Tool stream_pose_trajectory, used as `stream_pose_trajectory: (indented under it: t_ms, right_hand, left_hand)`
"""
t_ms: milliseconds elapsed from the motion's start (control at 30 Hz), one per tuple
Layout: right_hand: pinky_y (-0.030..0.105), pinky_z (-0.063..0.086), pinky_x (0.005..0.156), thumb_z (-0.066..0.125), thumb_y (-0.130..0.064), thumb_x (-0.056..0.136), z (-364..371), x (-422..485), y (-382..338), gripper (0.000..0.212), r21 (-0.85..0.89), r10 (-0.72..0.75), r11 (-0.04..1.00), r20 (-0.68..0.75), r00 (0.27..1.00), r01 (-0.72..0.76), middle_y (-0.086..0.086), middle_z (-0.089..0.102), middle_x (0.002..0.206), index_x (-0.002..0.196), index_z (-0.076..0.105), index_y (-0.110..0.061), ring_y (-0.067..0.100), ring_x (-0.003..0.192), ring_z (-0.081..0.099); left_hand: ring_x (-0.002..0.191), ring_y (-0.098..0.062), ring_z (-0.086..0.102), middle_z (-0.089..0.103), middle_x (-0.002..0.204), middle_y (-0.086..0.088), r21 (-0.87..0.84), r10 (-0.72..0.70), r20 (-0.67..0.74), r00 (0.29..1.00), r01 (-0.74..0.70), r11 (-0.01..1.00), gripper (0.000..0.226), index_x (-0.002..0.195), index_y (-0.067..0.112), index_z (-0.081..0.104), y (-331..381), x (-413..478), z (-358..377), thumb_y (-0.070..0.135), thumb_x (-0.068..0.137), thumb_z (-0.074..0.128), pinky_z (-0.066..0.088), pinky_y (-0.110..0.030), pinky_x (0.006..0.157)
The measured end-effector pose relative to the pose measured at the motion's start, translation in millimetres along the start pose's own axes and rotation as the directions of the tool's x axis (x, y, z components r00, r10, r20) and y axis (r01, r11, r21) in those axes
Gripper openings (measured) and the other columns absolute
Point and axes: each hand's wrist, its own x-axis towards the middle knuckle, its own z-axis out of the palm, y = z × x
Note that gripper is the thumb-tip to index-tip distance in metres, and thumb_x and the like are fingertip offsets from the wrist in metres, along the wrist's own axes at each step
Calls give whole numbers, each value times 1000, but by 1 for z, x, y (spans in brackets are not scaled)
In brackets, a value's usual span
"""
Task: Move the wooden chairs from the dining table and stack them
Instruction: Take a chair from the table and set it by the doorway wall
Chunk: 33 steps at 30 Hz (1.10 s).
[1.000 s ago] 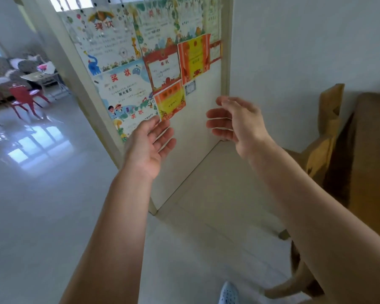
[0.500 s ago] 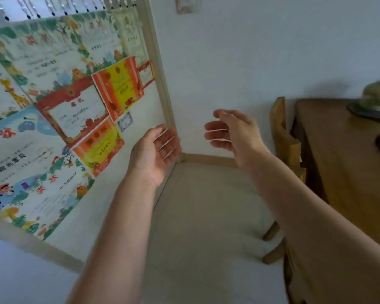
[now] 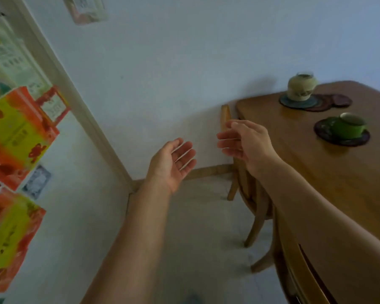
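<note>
- Pale wall (image 3: 162, 62) and a light floor (image 3: 195, 227) fill my feed, meeting at a wooden skirting strip near the middle.
- At 9 o'clock I see a slanted panel covered in bright orange-and-yellow certificates (image 3: 15, 132). Its pale frame (image 3: 75, 102) runs down towards the centre.
- At 11 o'clock a small paper notice (image 3: 88, 9) hangs on the wall, too blurred for me to read.
- Just below centre, at about 7 o'clock, the left hand (image 3: 173, 165) is held out palm up. Its fingers are loosely spread and hold nothing.
- At 3 o'clock of it, and apart from it, the right hand (image 3: 244, 143) hangs in the air with relaxed, slightly bent fingers, gripping nothing.
- The thumb tip overlaps the top of the chair back in my view. I cannot tell whether it touches.
- The wooden chair (image 3: 258, 220) stands at 4 o'clock, pushed in under the table's near-left edge. Only the thin top of its back and its legs show.
- The dining table (image 3: 305, 139) takes up the right side from 2 to 5 o'clock, one end against the wall.
- On it at 1 o'clock a pale ceramic jar (image 3: 302, 86) stands on overlapping round coasters (image 3: 329, 102).
- At 3 o'clock a green cup (image 3: 347, 128) sits on a dark saucer (image 3: 340, 140).
</note>
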Motion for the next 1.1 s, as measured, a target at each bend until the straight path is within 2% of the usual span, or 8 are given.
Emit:
stream_pose_trajectory:
  t_ms: [200,467,667,767,833,933,1033,1100]
  right_hand:
    - [41,59,73,49,-17,100,1,63,17,21,-53,79,995,-178,981,-89,11,73,82,112,62,-7,22,67,70]
    - [31,61,62,53,-18,98,-27,128,43,15,-160,151,962,-366,918,-222,12,73,92,108,63,-13,19,73,70]
    - [24,59,57,56,-19,96,-57,181,59,14,-273,175,912,-419,891,-307,5,70,87,107,63,-14,13,71,67]
    - [29,54,66,65,-35,88,-73,197,67,22,-465,277,795,-293,915,-390,0,68,95,107,61,-25,14,83,65]
    - [25,47,61,71,-48,79,-83,204,72,23,-579,437,689,-147,887,-436,-7,65,95,96,60,-37,10,83,63]
    - [27,43,68,74,-53,70,-97,217,82,54,-694,609,569,-5,793,-441,-8,59,105,118,57,-35,12,93,57]
    - [33,41,81,75,-48,72,-103,226,95,70,-803,725,418,12,689,-425,-9,53,111,135,46,-36,14,99,53]
    - [41,41,96,76,-45,74,-105,231,102,73,-836,781,334,-13,624,-435,-6,50,119,138,43,-36,20,110,50]
  left_hand:
    - [75,-17,66,71,83,-2,137,-118,103,988,104,985,14,91,17,61,20,90,5,21,98,50,53,-35,73]
    - [75,-19,67,71,85,-5,274,-362,181,914,307,912,13,96,14,60,-4,185,40,20,98,49,53,-37,64]
    - [88,-22,60,58,93,-8,391,-444,69,893,385,836,12,88,12,57,-41,242,82,22,93,60,53,-41,72]
    - [90,-22,60,57,93,-5,466,-485,29,874,417,781,18,85,15,56,-54,266,99,28,89,67,54,-39,64]
    - [92,-25,62,62,101,-9,513,-521,8,854,444,735,30,101,14,62,-64,282,109,34,82,73,52,-37,53]
    - [119,-28,50,56,121,-7,567,-536,-35,844,458,684,56,122,17,57,-80,306,122,39,74,79,47,-47,75]
    - [102,-27,52,56,103,-9,609,-549,-75,833,474,636,37,108,14,59,-89,321,126,28,78,75,44,-55,89]
    - [94,-29,56,58,101,-13,622,-551,-95,829,482,617,22,98,9,58,-92,330,126,14,79,68,48,-54,76]
